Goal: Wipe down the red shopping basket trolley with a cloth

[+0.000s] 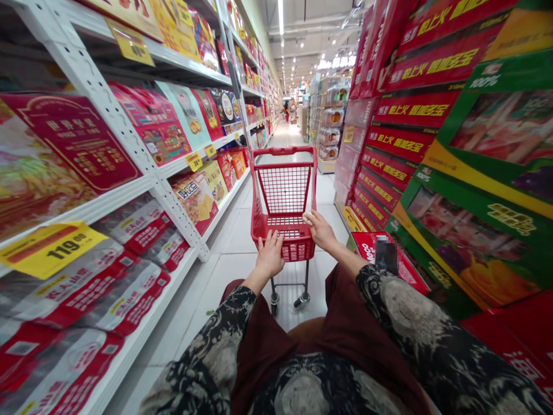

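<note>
A small red shopping cart (283, 222) with an open grid basket stands on the floor in front of my knees. My left hand (271, 253) lies over the near rim of the basket, fingers stretched forward and slightly apart. At the basket's right side is my right hand (322, 230), its fingers bent together around a small whitish thing (307, 218) too small to name. Whether that hand also grips the rim is hidden. I see only the grid floor and walls inside the basket.
On the left, white shelves (147, 190) hold boxed goods and wrapped bottle packs (142, 230). Stacked red drink cartons (397, 138) and green boxes (484, 230) line the right side. A pale tiled aisle (231, 233) runs ahead, with a distant person (286, 110).
</note>
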`<action>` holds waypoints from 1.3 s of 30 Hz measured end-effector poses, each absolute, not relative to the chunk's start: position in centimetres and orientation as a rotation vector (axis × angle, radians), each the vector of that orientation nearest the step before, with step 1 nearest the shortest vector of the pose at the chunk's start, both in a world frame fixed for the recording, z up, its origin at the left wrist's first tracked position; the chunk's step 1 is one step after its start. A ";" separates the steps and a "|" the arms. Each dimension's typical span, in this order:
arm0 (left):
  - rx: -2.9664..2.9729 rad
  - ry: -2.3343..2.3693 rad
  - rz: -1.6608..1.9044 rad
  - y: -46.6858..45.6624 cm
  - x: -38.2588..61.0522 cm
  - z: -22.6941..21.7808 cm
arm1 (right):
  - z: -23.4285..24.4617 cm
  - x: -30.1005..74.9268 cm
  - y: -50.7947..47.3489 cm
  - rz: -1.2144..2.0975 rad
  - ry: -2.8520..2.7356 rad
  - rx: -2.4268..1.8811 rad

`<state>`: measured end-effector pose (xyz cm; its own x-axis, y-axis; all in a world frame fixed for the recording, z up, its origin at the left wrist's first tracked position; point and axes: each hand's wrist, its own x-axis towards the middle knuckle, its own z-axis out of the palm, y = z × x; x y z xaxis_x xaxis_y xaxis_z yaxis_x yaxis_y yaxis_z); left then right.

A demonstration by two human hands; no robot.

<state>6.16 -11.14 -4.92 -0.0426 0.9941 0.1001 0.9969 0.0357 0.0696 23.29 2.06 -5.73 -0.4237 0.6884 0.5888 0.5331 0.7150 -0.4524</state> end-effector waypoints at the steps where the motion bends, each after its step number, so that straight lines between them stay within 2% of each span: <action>1: -2.152 -2.243 -0.191 -11.1 6.2 -5.0 | -6.2 23.0 0.8 0.231 -2.132 -0.902; 8: -2.178 -2.220 -0.205 -11.0 6.2 -5.0 | -7.7 20.5 -3.6 0.172 -2.278 -0.709; 14: -1.870 -2.356 -0.371 -11.2 4.4 -6.2 | -7.3 24.3 0.7 0.195 -1.982 -0.994; 17: -1.856 -2.392 -0.381 -11.0 4.0 -6.5 | -7.8 23.8 0.1 0.219 -2.007 -0.981; 24: -1.971 -2.376 -0.246 -10.2 3.4 -5.5 | -8.1 18.3 -4.6 0.167 -2.349 -0.767; 32: -2.070 -2.334 -0.111 -9.2 2.8 -4.9 | -6.8 23.4 -0.3 0.157 -2.055 -1.094; 39: -2.068 -2.285 -0.143 -8.9 3.5 -4.9 | -7.4 20.1 -2.5 0.210 -2.245 -0.979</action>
<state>3.47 -8.89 -4.88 -0.1004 0.9895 0.1037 0.9947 0.0977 0.0309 20.08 -2.50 -7.41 -0.4938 0.6998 0.5163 0.5920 0.7054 -0.3899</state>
